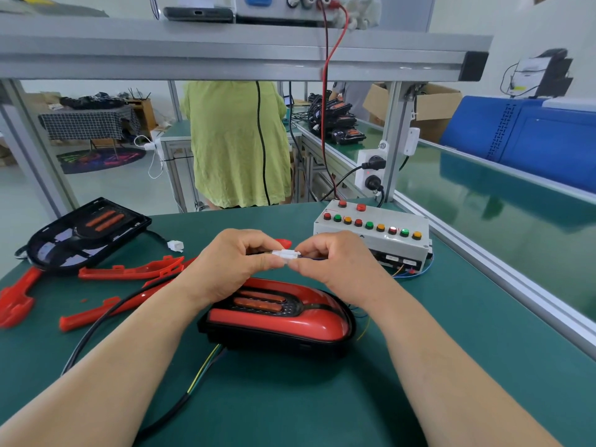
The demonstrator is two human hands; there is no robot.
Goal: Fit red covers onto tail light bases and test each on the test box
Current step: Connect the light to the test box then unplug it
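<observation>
Both grips are clamped: left grip [238, 262] and right grip [335, 262] each pinch one end of a small white plastic connector [285, 254] above the tail light [277, 317]. Its glossy red cover [290, 324] lies lengthwise left to right on the matte green table [451, 366], rounded nose pointing right. One uncovered black base [87, 233] lies far left. The boxy grey test box [371, 243] carries eleven round buttons.

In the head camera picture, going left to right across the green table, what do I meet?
Uncovered black tail light base → small white plug on its cable → left hand → white connector pair pinched by both hands → right hand → grey test box with coloured buttons.
</observation>
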